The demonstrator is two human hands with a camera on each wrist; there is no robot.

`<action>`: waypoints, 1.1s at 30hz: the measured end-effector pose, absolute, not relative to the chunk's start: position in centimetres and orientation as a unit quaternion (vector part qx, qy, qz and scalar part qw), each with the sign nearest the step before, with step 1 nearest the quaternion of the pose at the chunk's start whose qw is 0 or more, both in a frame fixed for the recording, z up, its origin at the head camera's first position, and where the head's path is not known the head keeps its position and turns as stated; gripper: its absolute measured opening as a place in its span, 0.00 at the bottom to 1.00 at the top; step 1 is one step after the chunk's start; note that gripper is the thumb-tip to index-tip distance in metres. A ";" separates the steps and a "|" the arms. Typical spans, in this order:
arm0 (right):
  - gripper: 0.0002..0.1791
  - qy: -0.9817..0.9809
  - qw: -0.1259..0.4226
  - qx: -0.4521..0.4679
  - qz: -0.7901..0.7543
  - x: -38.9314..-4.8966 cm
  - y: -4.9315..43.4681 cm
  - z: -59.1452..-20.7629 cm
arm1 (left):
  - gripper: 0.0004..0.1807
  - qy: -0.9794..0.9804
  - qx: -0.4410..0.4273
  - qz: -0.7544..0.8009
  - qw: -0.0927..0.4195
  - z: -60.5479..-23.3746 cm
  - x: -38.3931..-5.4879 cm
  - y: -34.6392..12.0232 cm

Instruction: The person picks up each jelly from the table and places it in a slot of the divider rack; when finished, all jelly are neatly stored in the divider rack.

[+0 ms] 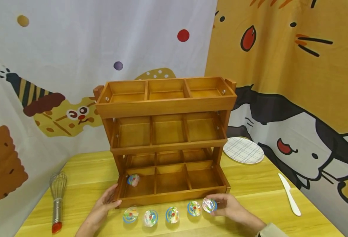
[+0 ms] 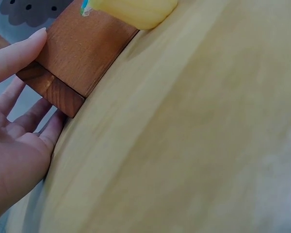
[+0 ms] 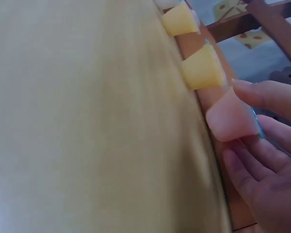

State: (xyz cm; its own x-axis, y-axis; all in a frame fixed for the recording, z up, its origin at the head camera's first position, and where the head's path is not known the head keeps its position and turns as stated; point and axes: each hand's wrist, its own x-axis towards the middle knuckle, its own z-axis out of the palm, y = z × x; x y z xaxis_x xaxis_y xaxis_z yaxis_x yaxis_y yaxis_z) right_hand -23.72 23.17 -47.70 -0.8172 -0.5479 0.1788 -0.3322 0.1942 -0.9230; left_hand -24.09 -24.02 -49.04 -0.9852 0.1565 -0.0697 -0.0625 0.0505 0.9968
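At the bottom left corner of a brown wooden tiered rack [image 1: 168,107], my left hand [image 1: 101,205] grips the lowest tray, with the thumb on its front board and the fingers along its side. My right hand [image 1: 228,208] holds a pink jelly cup [image 3: 233,119] between thumb and fingers, at the right end of a row in front of the rack. Beside it sits a yellow jelly cup [image 1: 194,208]; more cups [image 1: 172,215] with printed film lids continue leftward. One jelly cup [image 1: 133,180] lies tilted in the lowest tray's left compartment.
A whisk [image 1: 57,200] with a red-tipped handle lies at the left of the wooden-patterned table [image 1: 88,171]. On the right are a checked white plate [image 1: 243,150] and a white knife [image 1: 290,196]. Cartoon-printed curtains [image 1: 150,39] hang behind.
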 end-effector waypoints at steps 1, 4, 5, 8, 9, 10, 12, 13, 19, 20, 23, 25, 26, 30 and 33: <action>0.28 0.773 0.076 -0.287 -0.561 -23.8 23.0 -47.4 | 0.39 0.720 0.032 0.689 0.079 -49.0 -24.1 -24.0; 0.29 0.783 0.038 -0.279 -0.555 -24.1 22.3 -46.0 | 0.39 0.719 0.026 0.690 0.079 -49.1 -24.0 -24.0; 0.29 0.783 0.038 -0.272 -0.558 -24.3 21.9 -45.4 | 0.39 0.718 0.022 0.691 0.080 -49.2 -24.0 -24.0; 0.31 0.767 0.065 -0.249 -0.588 -25.1 20.3 -43.8 | 0.39 0.720 0.014 0.689 0.081 -49.2 -23.9 -23.9; 0.31 0.760 0.076 -0.240 -0.599 -25.4 19.5 -43.3 | 0.39 0.722 0.016 0.687 0.081 -49.2 -23.9 -23.9; 0.31 0.754 0.082 -0.239 -0.606 -25.8 18.5 -43.0 | 0.39 0.723 0.017 0.686 0.081 -49.2 -23.9 -23.8; 0.31 0.744 0.091 -0.238 -0.617 -26.7 16.3 -42.3 | 0.39 0.724 0.021 0.684 0.081 -49.2 -24.0 -23.8; 0.31 0.741 0.096 -0.240 -0.620 -27.1 15.1 -42.1 | 0.39 0.724 0.023 0.685 0.080 -49.2 -24.1 -23.9; 0.27 0.759 0.097 -0.247 -0.595 -29.8 7.2 -41.5 | 0.38 0.720 0.029 0.688 0.084 -49.2 -24.4 -24.1; 0.27 0.764 0.098 -0.245 -0.589 -30.2 6.0 -41.6 | 0.39 0.720 0.028 0.688 0.084 -49.1 -24.4 -24.1; 0.24 0.778 0.106 -0.243 -0.570 -31.1 3.0 -42.3 | 0.40 0.721 0.028 0.688 0.083 -48.8 -24.6 -23.8; 0.23 0.791 0.112 -0.238 -0.553 -31.5 1.5 -42.7 | 0.40 0.720 0.025 0.689 0.080 -48.7 -24.5 -23.6; 0.23 0.797 0.118 -0.236 -0.543 -31.6 0.9 -42.9 | 0.40 0.719 0.025 0.690 0.080 -48.7 -24.5 -23.6; 0.24 0.833 0.144 -0.225 -0.485 -31.2 -1.0 -43.3 | 0.39 0.716 0.026 0.693 0.081 -48.9 -24.3 -23.7; 0.24 0.846 0.158 -0.212 -0.463 -30.8 -2.0 -43.2 | 0.39 0.719 0.032 0.690 0.081 -49.0 -24.2 -24.0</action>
